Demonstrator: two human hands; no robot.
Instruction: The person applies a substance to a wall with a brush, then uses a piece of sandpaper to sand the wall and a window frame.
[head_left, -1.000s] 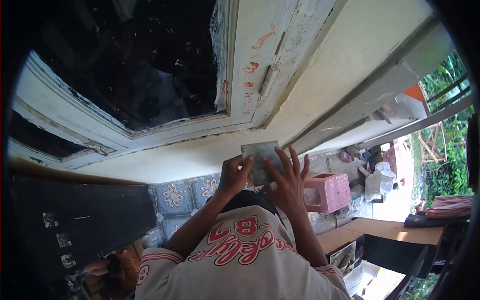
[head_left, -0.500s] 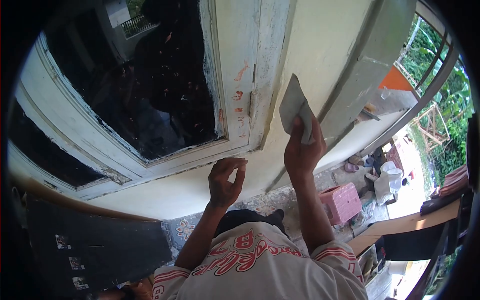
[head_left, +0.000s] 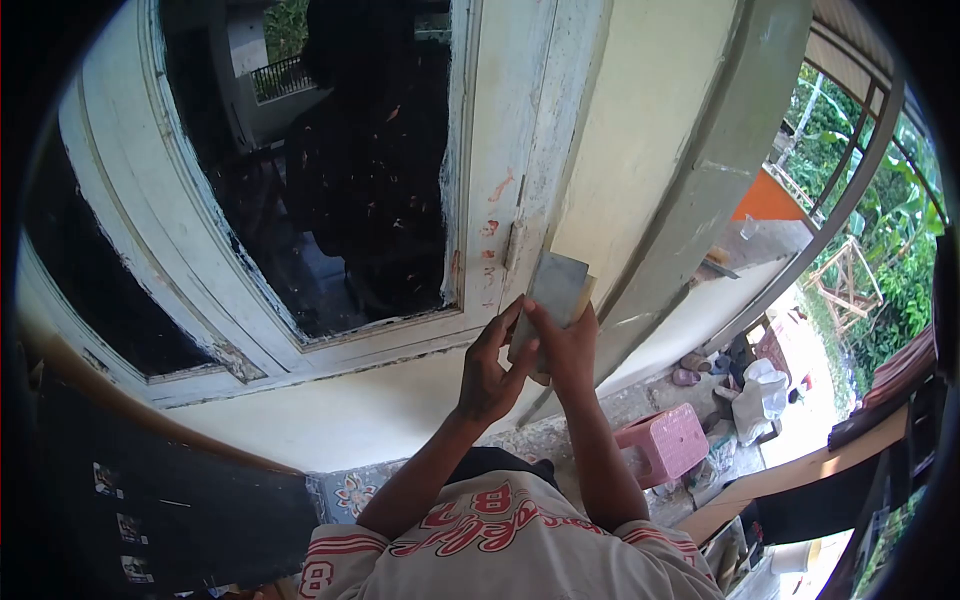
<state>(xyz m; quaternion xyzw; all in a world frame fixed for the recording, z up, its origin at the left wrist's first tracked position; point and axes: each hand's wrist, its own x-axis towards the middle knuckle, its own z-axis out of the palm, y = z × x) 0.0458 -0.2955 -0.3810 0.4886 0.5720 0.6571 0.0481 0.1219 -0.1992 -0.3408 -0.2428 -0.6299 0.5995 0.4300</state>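
Observation:
A folded sheet of grey sandpaper [head_left: 558,283] is held up in front of me, with a paler edge showing at its right side. My right hand [head_left: 572,345] grips it, the thumb lying on the grey face and the other fingers mostly hidden behind. At the lower left edge of the sheet, my left hand [head_left: 490,375] is closed on it between thumb and fingers. Just beyond both hands stands a white wooden window frame [head_left: 500,225] with chipped paint, orange marks and a hinge. Its dark glass pane [head_left: 370,180] carries small flecks.
A grey-green post [head_left: 690,180] runs up the wall to the right. On the floor are a pink plastic stool [head_left: 668,445] and a white bag [head_left: 760,395] among clutter. A black panel [head_left: 190,500] stands at lower left, and a wooden board [head_left: 800,465] lies at lower right.
My right hand has lowered the sandpaper toward the left, and its flat face now shows. My left hand has moved right and up and has taken hold of it. The view has shifted slightly.

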